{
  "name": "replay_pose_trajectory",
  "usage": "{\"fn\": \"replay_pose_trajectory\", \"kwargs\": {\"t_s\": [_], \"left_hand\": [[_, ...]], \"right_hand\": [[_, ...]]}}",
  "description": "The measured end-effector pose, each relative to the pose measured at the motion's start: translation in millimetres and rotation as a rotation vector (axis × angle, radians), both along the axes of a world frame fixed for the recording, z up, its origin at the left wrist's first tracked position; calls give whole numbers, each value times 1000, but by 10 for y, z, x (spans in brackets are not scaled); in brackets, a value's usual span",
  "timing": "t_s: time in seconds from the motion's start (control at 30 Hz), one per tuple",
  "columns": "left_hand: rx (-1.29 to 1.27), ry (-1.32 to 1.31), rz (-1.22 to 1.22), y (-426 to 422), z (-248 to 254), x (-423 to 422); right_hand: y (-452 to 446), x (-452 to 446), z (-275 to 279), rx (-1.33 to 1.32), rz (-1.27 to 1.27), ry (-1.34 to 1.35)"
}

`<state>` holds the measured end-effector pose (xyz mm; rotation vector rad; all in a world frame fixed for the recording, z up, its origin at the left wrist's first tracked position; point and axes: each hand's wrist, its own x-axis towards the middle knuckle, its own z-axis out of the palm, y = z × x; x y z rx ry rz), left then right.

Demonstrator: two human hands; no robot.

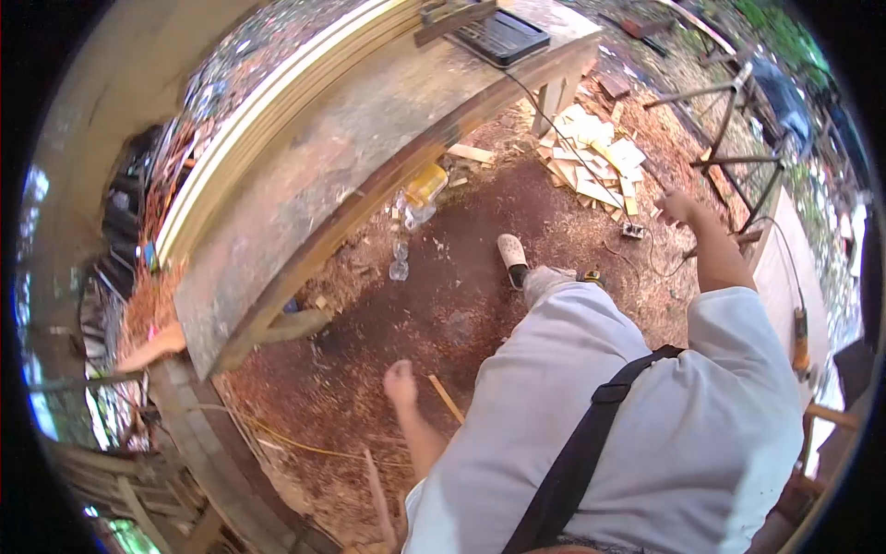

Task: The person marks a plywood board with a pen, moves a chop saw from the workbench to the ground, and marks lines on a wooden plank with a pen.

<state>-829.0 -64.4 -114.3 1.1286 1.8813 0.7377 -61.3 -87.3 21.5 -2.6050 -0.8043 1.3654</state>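
My left hand [400, 382] hangs over the sawdust-strewn floor [397, 323], its fingers curled in and nothing seen in them. A thin strip of wood [447, 399] lies on the ground just right of it. Out to the right, my right hand [676, 208] is loosely open with the fingers apart and no object in it. Below that hand a small socket box [632, 231] with a cord rests on the ground. The nearest heap to it is of pale wood offcuts [595, 164]. Neither hand touches anything that I can make out.
A long wooden workbench [305, 185] runs along the left, with long pale boards [268, 97] at its far edge and a black tray [501, 37] on top. Plastic bottles [400, 261] lie beneath. Metal trestle legs [738, 138], a power tool [800, 342] and trailing cords are on the right.
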Motion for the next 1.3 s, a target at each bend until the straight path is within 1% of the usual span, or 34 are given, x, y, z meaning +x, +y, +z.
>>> {"fn": "replay_pose_trajectory", "kwargs": {"t_s": [0.03, 0.07, 0.13, 0.17, 0.2, 0.23, 0.3, 0.33, 0.37, 0.43, 0.5, 0.53, 0.6, 0.67, 0.7, 0.73, 0.77, 0.83, 0.9, 0.93, 0.97, 1.0, 1.03, 1.07, 1.1, 1.13, 1.17, 1.2, 1.23, 1.27, 1.3], "left_hand": [[-75, -75, 16, 90, -175, 198], [-155, -147, 35, 186, -354, 358], [-452, -50, -164, 372, -168, 806], [-519, 32, -213, 380, -761, 763], [-587, 112, -267, 395, -1310, 737], [-659, 174, -380, 434, -1324, 793], [-723, 204, -545, 718, -1123, 923], [-735, 212, -601, 880, -1055, 984], [-736, 223, -653, 1091, -985, 1040], [-707, 250, -745, 1613, -859, 1227], [-653, 274, -827, 2152, -770, 1442], [-616, 276, -863, 2452, -740, 1594], [-544, 271, -947, 3030, -669, 2021], [-458, 229, -1035, 3588, -567, 2669], [-427, 196, -1079, 3838, -504, 3070], [-434, 215, -1115, 3993, -277, 3554], [-546, 73, -1154, 4418, -976, 3684], [-574, -83, -1083, 4451, -484, 4567], [-696, -249, -1028, 4622, -524, 5261], [-732, -307, -983, 4573, -363, 5584], [-863, -373, -931, 4634, -455, 5873], [-888, -386, -948, 4620, -544, 6137], [-864, -417, -795, 4578, -618, 6381], [-839, -442, -648, 4565, -690, 6589], [-951, -529, -670, 4608, -651, 6760], [-943, -585, -556, 4581, -624, 6887], [-932, -649, -400, 4559, -635, 7009], [-918, -708, -234, 4562, -739, 7144], [-914, -691, -196, 4576, -845, 7278], [-932, -688, -199, 4521, -950, 7350], [-970, -867, -247, 4522, -1017, 7361]], "right_hand": [[68, -133, 158, 40, -35, -46], [110, -165, 120, 42, -65, -34], [215, -80, 33, 143, -110, -74], [258, -23, -82, 168, -117, -87], [252, 97, -328, 170, -141, -78], [212, 209, -633, 111, 51, -100], [238, 231, -796, 38, 506, -202], [219, 59, -848, 20, 766, -284], [219, -139, -904, 75, 441, -138], [203, -482, -969, 96, -72, 118], [52, -854, -1026, 104, -383, 286], [-40, -987, -1103, 155, -512, 334], [-286, -1139, -1571, 32, -288, 132], [-452, -1364, -1716, 3, -329, 107], [-503, -1459, -1713, -25, -389, 107], [-512, -1513, -1713, -85, -378, 130], [-476, -1562, -1704, -142, -363, 158], [-394, -1644, -1875, -217, -580, 226], [101, -1683, -1358, -55, -805, 73], [224, -1698, -1411, 101, -868, 24], [347, -1706, -1459, 259, -924, -32], [543, -1647, -1252, 270, -905, -64], [757, -1577, -956, 280, -887, -95], [907, -1527, -781, 261, -908, -120], [1025, -1497, -663, 278, -923, -91], [1113, -1462, -540, 294, -937, -66], [1175, -1464, -450, 277, -959, -95], [1212, -1473, -382, 327, -949, -131], [1237, -1459, -320, 377, -933, -160], [1208, -1453, -345, 362, -941, -169], [1137, -1503, -468, 357, -1012, -222]]}}
